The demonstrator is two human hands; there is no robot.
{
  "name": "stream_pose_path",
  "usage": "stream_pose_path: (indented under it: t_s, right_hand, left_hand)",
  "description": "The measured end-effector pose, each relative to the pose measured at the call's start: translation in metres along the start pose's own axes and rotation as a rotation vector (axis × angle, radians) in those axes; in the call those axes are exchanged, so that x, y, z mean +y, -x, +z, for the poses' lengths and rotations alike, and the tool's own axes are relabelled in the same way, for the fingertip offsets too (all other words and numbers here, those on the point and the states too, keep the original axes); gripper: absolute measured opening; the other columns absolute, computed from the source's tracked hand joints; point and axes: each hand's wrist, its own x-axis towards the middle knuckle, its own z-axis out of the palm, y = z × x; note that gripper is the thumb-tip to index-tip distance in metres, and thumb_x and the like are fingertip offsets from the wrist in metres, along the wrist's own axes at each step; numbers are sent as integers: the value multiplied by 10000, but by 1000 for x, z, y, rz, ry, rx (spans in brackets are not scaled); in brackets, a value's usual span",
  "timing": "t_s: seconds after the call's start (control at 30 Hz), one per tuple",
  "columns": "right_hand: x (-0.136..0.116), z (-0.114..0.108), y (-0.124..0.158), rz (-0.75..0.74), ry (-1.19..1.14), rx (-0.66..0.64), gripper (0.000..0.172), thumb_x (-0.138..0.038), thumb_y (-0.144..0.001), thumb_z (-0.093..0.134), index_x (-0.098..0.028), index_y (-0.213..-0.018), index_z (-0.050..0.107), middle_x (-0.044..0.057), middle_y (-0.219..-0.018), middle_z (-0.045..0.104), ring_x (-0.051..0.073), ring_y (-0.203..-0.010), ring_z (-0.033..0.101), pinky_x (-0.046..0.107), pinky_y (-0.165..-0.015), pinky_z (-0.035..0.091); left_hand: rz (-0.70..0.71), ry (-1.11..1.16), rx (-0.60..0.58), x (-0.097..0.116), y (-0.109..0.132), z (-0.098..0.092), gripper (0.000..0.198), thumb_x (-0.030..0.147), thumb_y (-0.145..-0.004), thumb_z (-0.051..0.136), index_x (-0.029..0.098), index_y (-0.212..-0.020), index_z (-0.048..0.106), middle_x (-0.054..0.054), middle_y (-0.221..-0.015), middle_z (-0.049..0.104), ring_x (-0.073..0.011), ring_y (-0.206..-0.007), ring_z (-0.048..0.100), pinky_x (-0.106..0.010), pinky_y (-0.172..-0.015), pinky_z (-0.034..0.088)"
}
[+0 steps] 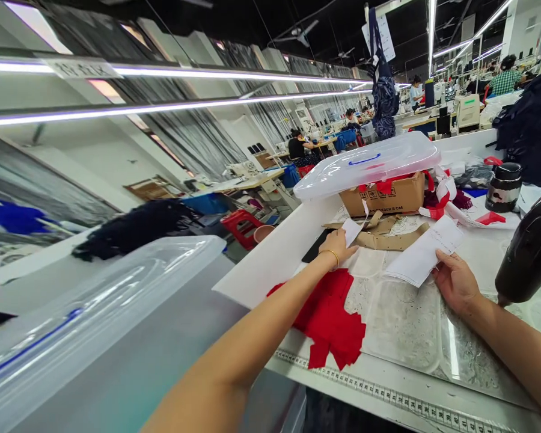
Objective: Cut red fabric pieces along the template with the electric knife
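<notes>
Centre-right: right hand [455, 279] pinches papers [426, 249]; left hand [337, 245], grip unclear, at 1 slip [353, 230]; 1 carton [383, 201] holds red scraps [386, 186].

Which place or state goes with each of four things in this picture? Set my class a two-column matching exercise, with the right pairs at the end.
Column one
1. Right hand
2. Bangle
3. Lid
4. Measuring tape

Column two
A. on the left wrist
B. along the near edge of the table
C. holds white paper
D. over the cardboard box

Right pairs: 1-C, 2-A, 3-D, 4-B.
</notes>
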Motion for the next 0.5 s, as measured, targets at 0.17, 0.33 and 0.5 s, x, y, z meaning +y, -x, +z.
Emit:
stream_pose_path:
  t_s: [0.17, 0.33, 0.5]
  right_hand:
    - [2, -4, 0, -41, 102, -47, 340, -319, -570, 823, -226, -840, 639, 16, -938, 732, 217, -914, 694, 285, -654, 595]
    - [-6, -3, 0, -80, 103, 22, 256, -234, -587, 768, -220, -773, 592, 7, -862, 706, 162, -812, 671, 205, -574, 565]
    - [-8, -2, 1, -51, 88, 39, 209, -152, -611, 713, -225, -705, 542, 4, -829, 689, 140, -734, 645, 174, -509, 532]
  left_hand:
    - [-58, -76, 4, -15, 0, 2, 295, 345, -963, 654, 181, -1208, 633, -91, -1269, 625, -248, -1133, 626, -464, -965, 535]
    - [-7, 50, 53, -24, -1, -34, 186, 269, -914, 670, 165, -1067, 680, -65, -1120, 686, -262, -1133, 625, -426, -980, 510]
    - [84, 263, -89, -43, 35, -80, 216, 203, -716, 674, 150, -921, 714, -11, -874, 725, -234, -933, 689, -331, -842, 551]
